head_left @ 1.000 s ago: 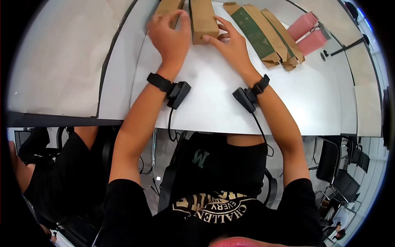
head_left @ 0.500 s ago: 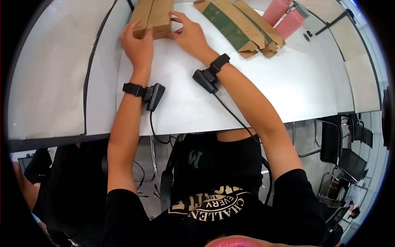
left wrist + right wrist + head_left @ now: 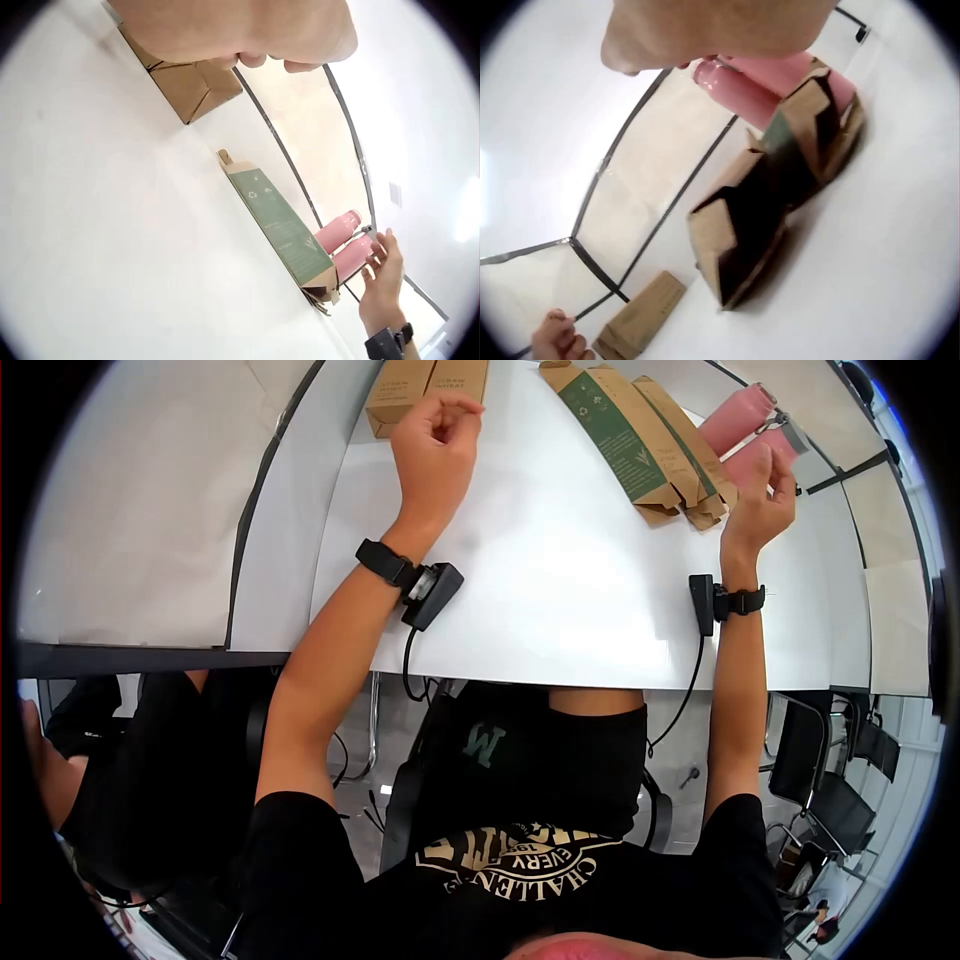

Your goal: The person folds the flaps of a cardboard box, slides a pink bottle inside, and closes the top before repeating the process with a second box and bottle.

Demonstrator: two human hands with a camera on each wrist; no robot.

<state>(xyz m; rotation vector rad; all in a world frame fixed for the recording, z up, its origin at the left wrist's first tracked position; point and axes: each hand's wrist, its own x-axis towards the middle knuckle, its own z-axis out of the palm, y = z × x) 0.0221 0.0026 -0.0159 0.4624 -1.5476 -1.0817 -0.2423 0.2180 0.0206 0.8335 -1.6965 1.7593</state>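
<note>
My left hand (image 3: 435, 455) is loosely curled and holds nothing, in front of two closed brown cardboard boxes (image 3: 397, 392) standing side by side at the back left. On the right, my right hand (image 3: 760, 510) has its fingers raised and relaxed, close to two pink bottles (image 3: 735, 420) and overlapping the nearer one in the head view. Those fingers are empty in the left wrist view, beside the bottles. Between the hands lie two brown-and-green cardboard boxes (image 3: 612, 445); the right wrist view looks into their dark, unfolded ends (image 3: 750, 225).
The boxes and bottles stand on a white table (image 3: 540, 590) with pale partition panels (image 3: 140, 510) around it. A cable (image 3: 690, 690) hangs from each wrist camera over the front edge. Another person sits at the left; black chairs (image 3: 800, 745) stand at the right.
Both hands have let go of the closed boxes, which now stand together. My right hand has swung far right to the bottles. My left hand has drawn slightly back from the boxes.
</note>
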